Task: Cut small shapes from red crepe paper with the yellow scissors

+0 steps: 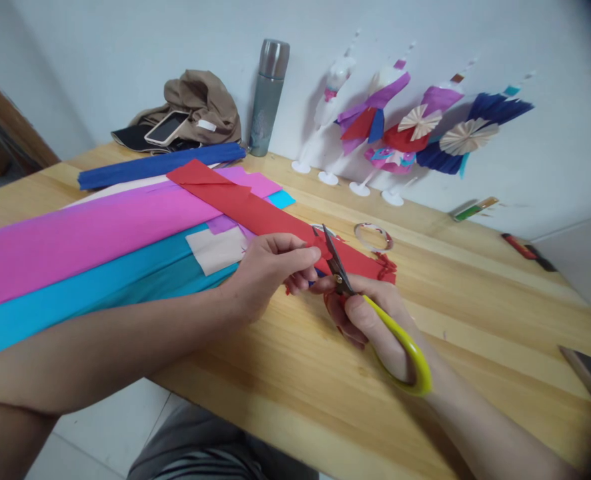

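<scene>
My left hand (270, 267) pinches the end of a long strip of red crepe paper (235, 200) that runs diagonally over the wooden table (300, 373). My right hand (375, 327) grips yellow-handled scissors (375, 307), fingers through the loops. The blades stand open and point up into the red paper just right of my left fingertips. The strip's right end (383, 267) has a ragged, frilled edge.
Folded pink (75, 233), cyan (100, 293) and dark blue (155, 165) crepe paper lie at the left. A tape roll (373, 235) sits behind the scissors. Several paper-dressed figurines (400, 127), a flask (269, 97), a phone on brown cloth (168, 127) and pens (475, 209) line the wall.
</scene>
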Demonstrator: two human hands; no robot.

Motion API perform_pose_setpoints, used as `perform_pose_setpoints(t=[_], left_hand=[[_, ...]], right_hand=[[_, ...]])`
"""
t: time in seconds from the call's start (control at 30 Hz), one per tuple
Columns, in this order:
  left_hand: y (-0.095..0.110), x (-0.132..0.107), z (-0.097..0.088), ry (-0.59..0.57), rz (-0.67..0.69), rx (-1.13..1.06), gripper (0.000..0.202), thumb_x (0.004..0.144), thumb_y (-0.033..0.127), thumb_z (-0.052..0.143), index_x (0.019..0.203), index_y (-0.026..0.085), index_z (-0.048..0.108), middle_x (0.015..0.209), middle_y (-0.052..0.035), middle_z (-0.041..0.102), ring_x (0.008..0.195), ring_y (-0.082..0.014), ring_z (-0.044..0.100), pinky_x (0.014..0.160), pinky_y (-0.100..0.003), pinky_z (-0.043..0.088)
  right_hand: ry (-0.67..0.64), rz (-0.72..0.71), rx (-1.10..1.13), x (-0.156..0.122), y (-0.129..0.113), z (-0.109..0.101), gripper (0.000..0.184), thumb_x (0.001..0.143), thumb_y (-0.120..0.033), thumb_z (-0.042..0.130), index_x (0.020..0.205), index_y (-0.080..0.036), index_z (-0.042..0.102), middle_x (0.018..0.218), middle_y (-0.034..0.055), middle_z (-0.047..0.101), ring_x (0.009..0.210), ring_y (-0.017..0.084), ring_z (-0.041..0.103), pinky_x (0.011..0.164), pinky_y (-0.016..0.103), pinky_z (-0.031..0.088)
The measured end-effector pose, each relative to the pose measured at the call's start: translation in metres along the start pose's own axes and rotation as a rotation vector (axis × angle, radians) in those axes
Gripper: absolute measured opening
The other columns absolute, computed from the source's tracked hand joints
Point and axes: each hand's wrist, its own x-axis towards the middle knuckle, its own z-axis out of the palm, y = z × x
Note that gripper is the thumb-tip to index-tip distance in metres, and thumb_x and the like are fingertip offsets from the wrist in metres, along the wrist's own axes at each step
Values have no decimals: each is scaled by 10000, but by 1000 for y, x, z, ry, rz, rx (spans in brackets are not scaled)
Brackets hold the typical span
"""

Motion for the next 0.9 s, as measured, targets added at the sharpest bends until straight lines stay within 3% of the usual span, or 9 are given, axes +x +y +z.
perform_pose_setpoints(t=[0.13,0.33,0.73,0.9], left_hand=[[7,1,0,9,11,67,219,735,303,707,605,140,641,616,-25,660,494,-83,548,433,-197,420],[14,1,2,59,24,143,244,770,173,660,537,142,596,491,3,601,429,-59,511,432,-173,395],[14,1,2,39,48,111,246,769,171,661,534,142,593,481,7,599,433,-58,514,432,-167,398],[11,2,0,17,48,74,232,741,225,709,551,144,604,496,4,608,440,-61,520,441,-175,406]], right_hand=[[-26,12,29,-1,2,1,553,893,-724,506,960,-217,715,529,-21,415,461,159,427,401,276,302],[-33,33,50,-3,6,0,534,895,-700,534,981,-193,679,544,-45,406,429,110,305,372,254,267],[-43,12,15,-2,1,-1,556,905,-705,509,984,-185,687,552,-30,430,454,126,372,385,255,294],[-29,15,2,-2,1,-2,548,891,-718,516,967,-208,701,551,-5,471,504,171,474,419,277,341]])
